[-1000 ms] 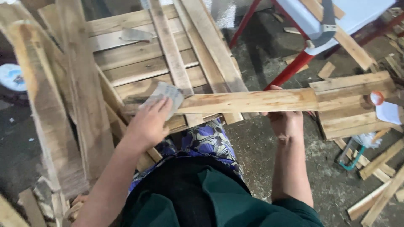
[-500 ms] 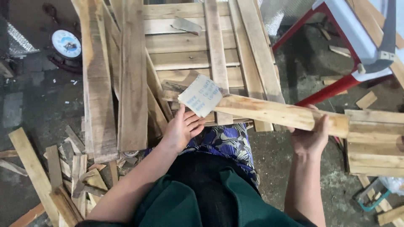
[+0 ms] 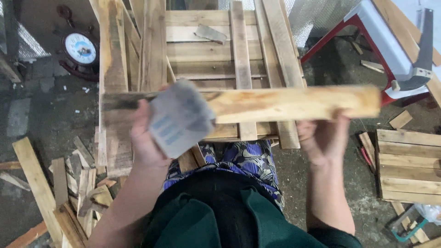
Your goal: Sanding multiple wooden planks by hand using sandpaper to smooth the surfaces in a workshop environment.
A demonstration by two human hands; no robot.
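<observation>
L hand is pressing a folded sandpaper sheet onto the wooden slat, fingers wrapped round it. R hand is gripping the slat's underside w/ fingers curled, near the far end. Slat looks stiff, light, splintery; best held close to the ends.

A single view, from a camera on the person's head; it looks steeply down over the chest and lap to the floor; it sits close, so the left hand and right hand fill the middle, holding a plank level across the frame; the far edge takes in a pallet, a clock at the upper left corner and a red stand at the upper right; no second view shares the scene.
</observation>
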